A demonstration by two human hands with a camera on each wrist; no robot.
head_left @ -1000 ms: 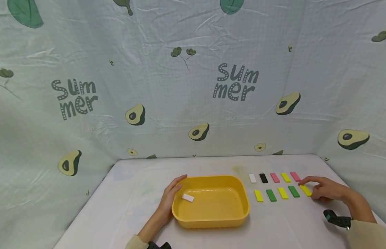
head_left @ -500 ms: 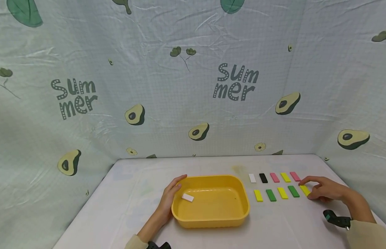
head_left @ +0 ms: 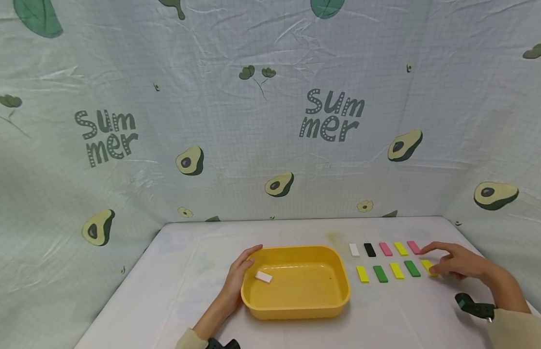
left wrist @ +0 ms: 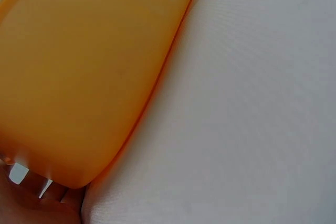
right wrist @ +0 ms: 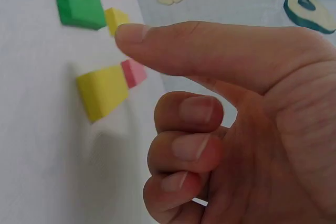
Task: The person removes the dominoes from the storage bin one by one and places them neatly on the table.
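The right hand (head_left: 460,265), empty with thumb out and fingers loosely curled, hovers by the yellow block (head_left: 427,266) at the near row's right end on the table (head_left: 174,271), likely needing a pinch next, while the left hand (head_left: 235,283) steadies the yellow tray (head_left: 340,295).

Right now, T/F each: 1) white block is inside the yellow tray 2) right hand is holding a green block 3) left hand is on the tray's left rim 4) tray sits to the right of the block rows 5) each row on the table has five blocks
1) True: the white block lies inside the yellow tray.
2) False: the right hand holds nothing; its fingers hover by the end yellow block.
3) True: the left hand rests against the tray's left rim.
4) False: the tray sits left of the rows.
5) True: five blocks in each row.
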